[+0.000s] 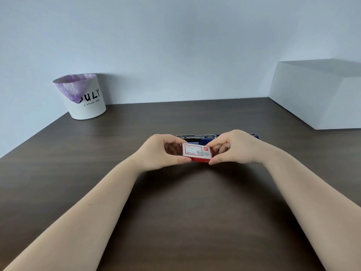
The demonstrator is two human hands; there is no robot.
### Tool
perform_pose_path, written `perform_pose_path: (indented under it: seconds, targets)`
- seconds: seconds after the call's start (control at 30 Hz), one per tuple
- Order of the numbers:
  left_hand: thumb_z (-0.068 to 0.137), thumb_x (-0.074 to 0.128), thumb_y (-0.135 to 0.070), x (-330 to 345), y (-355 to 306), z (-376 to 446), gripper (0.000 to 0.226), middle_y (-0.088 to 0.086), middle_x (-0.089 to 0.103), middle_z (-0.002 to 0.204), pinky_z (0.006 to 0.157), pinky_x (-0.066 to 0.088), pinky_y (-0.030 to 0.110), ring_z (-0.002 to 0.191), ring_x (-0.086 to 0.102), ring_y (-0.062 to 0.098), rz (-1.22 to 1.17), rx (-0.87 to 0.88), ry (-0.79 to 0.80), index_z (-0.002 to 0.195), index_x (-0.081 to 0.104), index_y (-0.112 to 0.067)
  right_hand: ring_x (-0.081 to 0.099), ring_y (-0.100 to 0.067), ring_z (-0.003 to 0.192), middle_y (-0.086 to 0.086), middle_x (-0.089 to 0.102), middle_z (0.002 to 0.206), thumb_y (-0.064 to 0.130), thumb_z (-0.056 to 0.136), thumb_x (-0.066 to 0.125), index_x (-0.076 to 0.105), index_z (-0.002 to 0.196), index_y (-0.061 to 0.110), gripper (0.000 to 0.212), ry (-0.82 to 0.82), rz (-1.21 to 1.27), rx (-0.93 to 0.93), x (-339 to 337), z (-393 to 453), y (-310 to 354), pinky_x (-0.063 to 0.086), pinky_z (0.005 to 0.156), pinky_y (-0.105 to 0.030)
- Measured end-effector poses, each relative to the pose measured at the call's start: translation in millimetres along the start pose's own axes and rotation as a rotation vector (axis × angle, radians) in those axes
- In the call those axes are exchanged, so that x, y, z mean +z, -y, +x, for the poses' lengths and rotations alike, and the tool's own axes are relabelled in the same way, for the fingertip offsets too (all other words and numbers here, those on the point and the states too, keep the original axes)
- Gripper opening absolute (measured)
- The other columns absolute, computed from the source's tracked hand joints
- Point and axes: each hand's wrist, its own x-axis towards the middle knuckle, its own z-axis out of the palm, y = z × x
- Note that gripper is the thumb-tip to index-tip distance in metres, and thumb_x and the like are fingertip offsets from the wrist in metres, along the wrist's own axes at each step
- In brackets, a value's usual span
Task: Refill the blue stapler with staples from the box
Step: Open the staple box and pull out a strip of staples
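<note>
A small red and white staple box (197,152) is held just above the dark wooden desk (175,202), near its middle. My left hand (163,151) pinches the box's left end and my right hand (233,147) pinches its right end. The box looks closed. Behind the box and my hands lies the blue stapler (203,138), swung open flat, with its metal staple channel showing at the left and a blue end sticking out past my right hand. Most of the stapler is hidden.
A white bin (88,98) with a purple liner stands at the back left of the desk against the wall. A large white box (316,94) sits at the back right corner.
</note>
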Motion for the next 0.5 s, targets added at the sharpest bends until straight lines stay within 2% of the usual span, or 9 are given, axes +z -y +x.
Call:
perform_pose_path:
  seconds: [0.07,0.13,0.33,0.43,0.5]
  targets:
    - [0.066,0.083,-0.023,-1.2,-2.4,-1.3,0.029,0.007,0.076,0.093,0.087,0.055,0.047,0.088,0.069,0.030,-0.014,-0.008,0.000,0.084,0.069,-0.040,0.065,-0.010,0.074,-0.001,0.074,0.098,0.027,0.071,0.080,0.071,0.108,0.027,0.038,-0.007,0.022,0.009,-0.4,-0.1,-0.9,0.052,0.077,-0.025]
    - [0.065,0.083,-0.024,-3.2,-2.1,-1.8,0.028,0.005,0.076,0.093,0.088,0.056,0.045,0.088,0.069,0.028,-0.023,-0.018,0.004,0.084,0.070,-0.040,0.067,-0.008,0.070,0.000,0.075,0.096,0.026,0.069,0.081,0.072,0.107,0.025,0.038,-0.011,0.048,0.019,-0.3,-0.3,-1.7,0.053,0.073,-0.020]
    - [0.066,0.082,-0.022,-8.9,3.7,-0.7,0.031,0.004,0.076,0.096,0.090,0.056,0.042,0.091,0.070,0.025,-0.051,-0.038,0.022,0.095,0.072,-0.028,0.068,-0.008,0.062,0.004,0.076,0.094,0.024,0.069,0.081,0.073,0.106,0.022,0.037,-0.028,0.097,0.028,-1.1,-1.0,-0.7,0.050,0.061,-0.011]
    - [0.067,0.081,-0.017,-15.8,8.0,-1.5,0.031,0.005,0.076,0.097,0.090,0.056,0.039,0.093,0.070,0.026,-0.080,-0.054,0.013,0.096,0.072,-0.024,0.070,-0.013,0.066,0.004,0.076,0.091,0.024,0.070,0.081,0.073,0.102,0.024,0.034,-0.030,0.103,0.029,-3.3,-2.2,-0.9,0.054,0.067,-0.019]
    - [0.067,0.081,-0.014,-19.9,10.6,-1.9,0.033,0.007,0.075,0.097,0.087,0.057,0.035,0.086,0.070,0.022,-0.081,-0.046,-0.005,0.097,0.071,-0.023,0.068,-0.011,0.067,0.001,0.075,0.089,0.023,0.069,0.082,0.070,0.101,0.022,0.034,-0.049,0.099,0.036,-3.8,-1.9,-2.7,0.055,0.070,-0.023]
